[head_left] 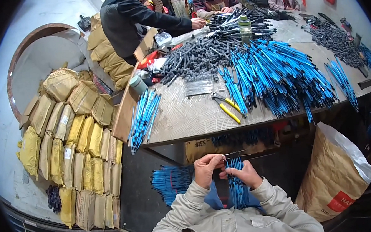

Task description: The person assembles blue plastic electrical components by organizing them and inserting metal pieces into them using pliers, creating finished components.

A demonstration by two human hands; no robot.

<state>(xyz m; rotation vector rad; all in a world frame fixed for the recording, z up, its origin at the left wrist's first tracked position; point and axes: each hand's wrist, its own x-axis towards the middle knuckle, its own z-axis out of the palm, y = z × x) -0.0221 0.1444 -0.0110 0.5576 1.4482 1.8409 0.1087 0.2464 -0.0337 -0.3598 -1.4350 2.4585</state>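
Note:
Over my lap, a bundle of thin blue rods with black ends stands roughly upright, its black tips toward the table. My right hand is closed round its upper part, thumb across the front. The fingers of my left hand are pinched together beside the bundle's top. A thin, dark strip shows at the tips there, but I cannot make out what the left fingers hold. Left of my lap lies another bundle of blue rods, with a red band round it.
Ahead, the worktable bears a big heap of blue rods, piled black parts, yellow-handled pliers and a green bottle. A large paper sack stands right; packed sacks are stacked left. Several people sit or stand beyond.

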